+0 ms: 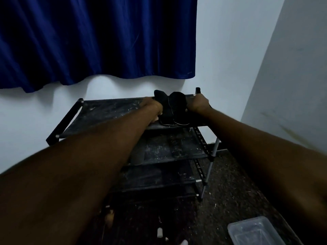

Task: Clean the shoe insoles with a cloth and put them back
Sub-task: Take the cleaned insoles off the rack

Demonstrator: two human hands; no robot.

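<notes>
Left hand (pixel 153 107) and forearm bare; right hand (pixel 199 104) and forearm likewise.

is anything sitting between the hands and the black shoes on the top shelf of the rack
Nothing visible does. The left hand and the right hand are right against the shoes, one on each side, on the top shelf. Whether the fingers grip them is too dark to tell.

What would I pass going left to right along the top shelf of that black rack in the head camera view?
Rack's left end bar → dusty shelf fabric → left hand → left black shoe → right black shoe → right hand.
</notes>
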